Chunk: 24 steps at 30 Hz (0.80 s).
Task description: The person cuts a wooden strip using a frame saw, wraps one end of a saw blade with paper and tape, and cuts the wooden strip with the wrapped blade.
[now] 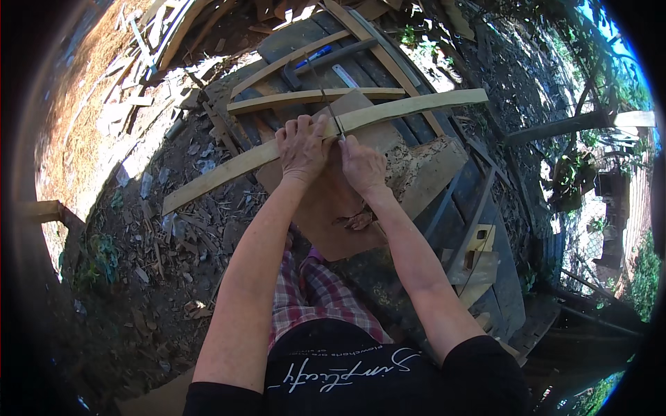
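A long, curved, pale wooden strip (pixel 416 106) lies across a brown board (pixel 326 218), running from lower left to upper right. My left hand (pixel 303 148) is closed over the strip near its middle, pressing it down. Just to its right, my right hand (pixel 363 164) is closed on the near end of a thin, dark, straight tool (pixel 331 109). Seen nearly edge-on, this tool crosses the strip right beside my left fingers and reaches away from me. Its exact kind is unclear, and my fingers hide its grip.
Two more curved strips, a near one (pixel 277 102) and a far one (pixel 267 73), lie beyond my hands. Around them are a blue pen-like item (pixel 313 58), a ruler (pixel 345 76) and a dark hammer-shaped tool (pixel 347 55). Wood scraps litter the ground at left.
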Each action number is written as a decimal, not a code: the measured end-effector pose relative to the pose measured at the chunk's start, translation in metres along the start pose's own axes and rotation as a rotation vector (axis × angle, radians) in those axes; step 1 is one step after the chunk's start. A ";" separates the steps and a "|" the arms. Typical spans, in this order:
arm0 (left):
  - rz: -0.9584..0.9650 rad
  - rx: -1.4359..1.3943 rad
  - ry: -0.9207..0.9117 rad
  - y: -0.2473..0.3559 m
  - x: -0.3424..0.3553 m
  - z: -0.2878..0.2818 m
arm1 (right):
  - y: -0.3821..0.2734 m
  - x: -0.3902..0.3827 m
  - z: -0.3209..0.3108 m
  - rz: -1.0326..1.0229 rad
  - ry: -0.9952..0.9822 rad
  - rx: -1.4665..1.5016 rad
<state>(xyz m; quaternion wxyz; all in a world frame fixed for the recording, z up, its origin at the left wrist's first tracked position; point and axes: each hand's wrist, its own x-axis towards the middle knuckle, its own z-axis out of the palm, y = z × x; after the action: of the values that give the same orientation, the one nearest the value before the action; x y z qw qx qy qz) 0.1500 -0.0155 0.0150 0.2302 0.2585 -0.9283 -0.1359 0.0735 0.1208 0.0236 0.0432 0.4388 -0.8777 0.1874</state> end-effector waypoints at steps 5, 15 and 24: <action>-0.014 -0.034 0.009 -0.001 -0.001 0.000 | 0.003 -0.040 -0.021 0.050 -0.112 -0.033; -0.057 -0.020 0.017 0.004 0.000 0.001 | 0.000 0.001 -0.008 -0.028 -0.025 -0.073; -0.089 0.052 -0.013 -0.020 0.036 -0.010 | 0.001 -0.005 -0.006 0.038 -0.085 -0.042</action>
<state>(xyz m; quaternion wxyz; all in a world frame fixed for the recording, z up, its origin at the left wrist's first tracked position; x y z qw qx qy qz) 0.1354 -0.0527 0.0289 0.2110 0.3044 -0.9206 -0.1235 0.0757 0.1272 0.0272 0.0114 0.4285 -0.8908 0.1507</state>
